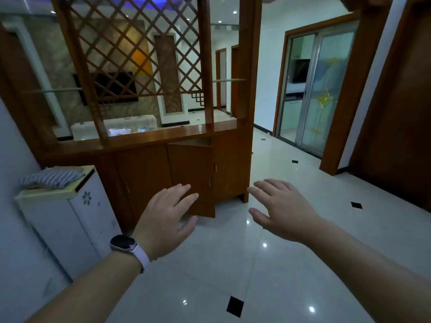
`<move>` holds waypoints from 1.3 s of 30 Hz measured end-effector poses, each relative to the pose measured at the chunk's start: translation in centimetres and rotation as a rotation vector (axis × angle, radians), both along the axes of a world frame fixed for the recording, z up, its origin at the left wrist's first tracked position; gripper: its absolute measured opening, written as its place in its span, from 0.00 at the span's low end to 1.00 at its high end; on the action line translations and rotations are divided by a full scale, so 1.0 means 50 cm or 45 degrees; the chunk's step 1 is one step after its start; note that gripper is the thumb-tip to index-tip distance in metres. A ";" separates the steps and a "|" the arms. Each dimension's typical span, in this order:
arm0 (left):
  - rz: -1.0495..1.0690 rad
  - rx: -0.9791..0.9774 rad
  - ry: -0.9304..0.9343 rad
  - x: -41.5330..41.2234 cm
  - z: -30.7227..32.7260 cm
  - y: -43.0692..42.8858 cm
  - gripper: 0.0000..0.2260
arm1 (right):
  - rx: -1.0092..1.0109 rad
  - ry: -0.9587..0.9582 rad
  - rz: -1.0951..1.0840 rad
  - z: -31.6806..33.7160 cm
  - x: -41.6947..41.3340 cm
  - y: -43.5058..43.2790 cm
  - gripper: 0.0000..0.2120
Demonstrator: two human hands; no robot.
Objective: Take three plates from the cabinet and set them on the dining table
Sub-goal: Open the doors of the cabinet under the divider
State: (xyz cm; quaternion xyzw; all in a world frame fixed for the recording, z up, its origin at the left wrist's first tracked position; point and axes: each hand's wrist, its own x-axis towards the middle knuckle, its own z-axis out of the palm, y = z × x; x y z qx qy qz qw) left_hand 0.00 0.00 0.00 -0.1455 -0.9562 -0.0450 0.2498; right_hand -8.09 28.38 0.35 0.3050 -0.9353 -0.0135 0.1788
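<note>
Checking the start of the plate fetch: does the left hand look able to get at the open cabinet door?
Probably yes. The left hand is open and stretched toward the cabinet door, which already stands ajar, and nothing shows between them. The white unit stands off to the left.

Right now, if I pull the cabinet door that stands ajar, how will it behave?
The door looks like a rigid wooden panel, so it should swing as one piece. It already stands ajar, so probably no latch resists. Its glossy face may be slippery to push; the small handle near its free edge seems safer.
</note>
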 end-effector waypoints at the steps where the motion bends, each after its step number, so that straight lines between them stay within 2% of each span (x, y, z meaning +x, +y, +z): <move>1: -0.003 -0.002 -0.015 -0.026 -0.004 0.016 0.23 | -0.002 -0.023 -0.002 -0.005 -0.021 0.012 0.28; 8: 0.058 0.064 -0.074 -0.237 -0.025 0.152 0.21 | -0.104 -0.100 -0.010 -0.027 -0.215 0.139 0.30; 18: 0.072 -0.038 -0.066 -0.457 -0.016 0.259 0.22 | -0.121 -0.121 0.032 -0.029 -0.445 0.240 0.29; 27: 0.013 -0.031 -0.043 -0.667 -0.059 0.209 0.22 | -0.152 -0.132 0.025 -0.039 -0.627 0.192 0.28; 39: 0.012 0.074 -0.071 -1.030 -0.115 -0.010 0.21 | -0.092 -0.055 -0.090 -0.075 -0.958 -0.007 0.25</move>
